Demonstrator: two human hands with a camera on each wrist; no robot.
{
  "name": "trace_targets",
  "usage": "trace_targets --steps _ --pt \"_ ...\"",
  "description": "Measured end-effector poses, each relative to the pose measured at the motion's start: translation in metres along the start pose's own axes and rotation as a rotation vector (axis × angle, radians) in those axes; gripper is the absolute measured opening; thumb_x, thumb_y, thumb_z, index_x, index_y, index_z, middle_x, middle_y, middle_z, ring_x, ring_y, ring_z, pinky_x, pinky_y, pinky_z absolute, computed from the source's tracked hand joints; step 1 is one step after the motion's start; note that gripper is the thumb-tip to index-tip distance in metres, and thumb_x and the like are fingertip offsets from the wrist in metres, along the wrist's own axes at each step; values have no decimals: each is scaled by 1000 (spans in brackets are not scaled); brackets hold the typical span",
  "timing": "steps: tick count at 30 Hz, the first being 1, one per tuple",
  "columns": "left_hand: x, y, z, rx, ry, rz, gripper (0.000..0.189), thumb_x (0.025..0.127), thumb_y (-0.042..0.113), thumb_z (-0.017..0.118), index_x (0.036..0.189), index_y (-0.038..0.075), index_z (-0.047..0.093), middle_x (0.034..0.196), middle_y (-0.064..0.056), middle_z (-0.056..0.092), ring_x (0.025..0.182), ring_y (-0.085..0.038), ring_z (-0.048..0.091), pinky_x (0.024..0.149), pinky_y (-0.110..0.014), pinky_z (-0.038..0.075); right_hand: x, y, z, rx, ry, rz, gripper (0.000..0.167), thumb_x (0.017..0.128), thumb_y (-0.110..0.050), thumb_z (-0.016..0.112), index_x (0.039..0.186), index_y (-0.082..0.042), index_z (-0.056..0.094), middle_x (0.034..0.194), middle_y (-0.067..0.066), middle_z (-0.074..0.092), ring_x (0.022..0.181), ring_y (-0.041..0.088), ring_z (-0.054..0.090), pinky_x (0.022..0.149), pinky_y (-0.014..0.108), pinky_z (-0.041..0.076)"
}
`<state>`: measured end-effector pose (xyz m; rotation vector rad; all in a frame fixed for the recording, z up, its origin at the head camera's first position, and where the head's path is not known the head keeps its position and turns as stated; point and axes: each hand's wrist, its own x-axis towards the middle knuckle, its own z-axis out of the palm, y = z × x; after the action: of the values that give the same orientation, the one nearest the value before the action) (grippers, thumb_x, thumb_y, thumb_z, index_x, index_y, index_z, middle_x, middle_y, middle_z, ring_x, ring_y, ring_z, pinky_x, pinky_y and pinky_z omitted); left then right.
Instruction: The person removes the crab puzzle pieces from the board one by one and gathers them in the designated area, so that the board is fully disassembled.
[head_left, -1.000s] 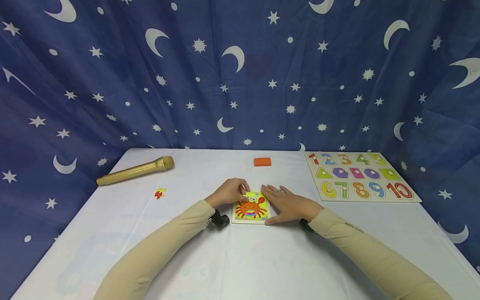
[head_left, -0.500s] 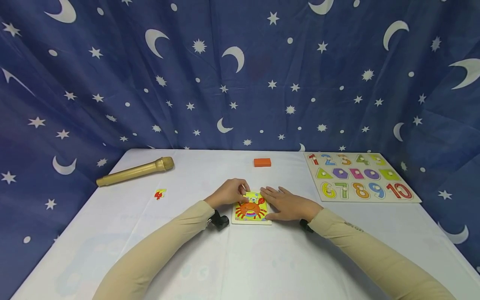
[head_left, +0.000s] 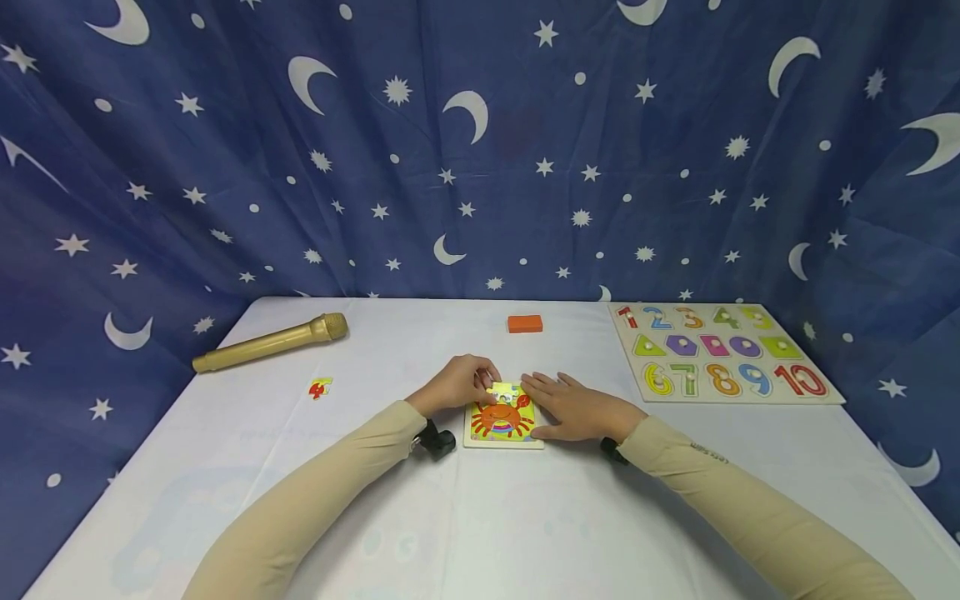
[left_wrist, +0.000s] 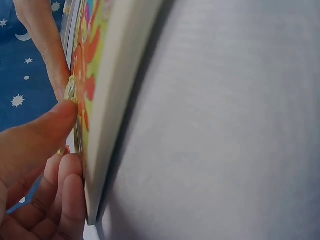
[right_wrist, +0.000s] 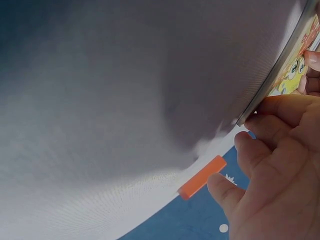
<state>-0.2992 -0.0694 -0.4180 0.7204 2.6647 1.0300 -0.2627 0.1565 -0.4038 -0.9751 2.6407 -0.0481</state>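
Observation:
A small square crab puzzle (head_left: pixel 501 418), orange crab on yellow in a pale wooden frame, lies on the white table. My left hand (head_left: pixel 459 385) is over its upper left corner, thumb and fingers pinching a puzzle piece (left_wrist: pixel 71 89) at the picture's surface. That piece is mostly covered by the fingers. Part of the crab with its eyes (right_wrist: pixel 296 68) shows beside the fingertips in the right wrist view. My right hand (head_left: pixel 577 408) lies flat with its fingers extended, fingertips and thumb against the puzzle's right edge.
A loose red and yellow puzzle piece (head_left: pixel 320 387) lies to the left, below a gold microphone (head_left: pixel 273 342). An orange block (head_left: pixel 524 323) sits behind the puzzle. At back right lies a number and shape board (head_left: pixel 708 392). A starry blue curtain (head_left: pixel 420 150) hangs behind the table.
The right thumb has shifted slightly up from the puzzle's lower right corner. The left hand stays at the upper left corner, almost still.

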Motion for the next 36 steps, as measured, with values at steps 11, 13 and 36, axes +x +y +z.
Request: trace_targets --steps 11,13,36 --pt "-15 -8 -15 7 54 58 28 74 17 80 98 6 71 77 -1 63 66 -7 51 62 -16 44 0 -2 1 3 2 -7 83 88 -54 55 149 -9 23 157 6 19 146 25 15 117 51 14" --pt "-23 -12 -25 -3 70 76 29 74 16 80 99 6 71 79 -3 64 69 -7 53 65 -18 46 0 -3 2 -1 4 -10 83 88 -54 55 149 -9 23 157 7 19 146 25 15 117 51 14" --pt "-122 -115 -120 86 202 -50 26 76 5 76 100 -3 69 79 -7 66 71 -4 54 68 -20 49 -3 -1 -1 -12 15 -24 83 89 -53 54 150 -7 21 157 7 19 146 25 17 118 49 14"
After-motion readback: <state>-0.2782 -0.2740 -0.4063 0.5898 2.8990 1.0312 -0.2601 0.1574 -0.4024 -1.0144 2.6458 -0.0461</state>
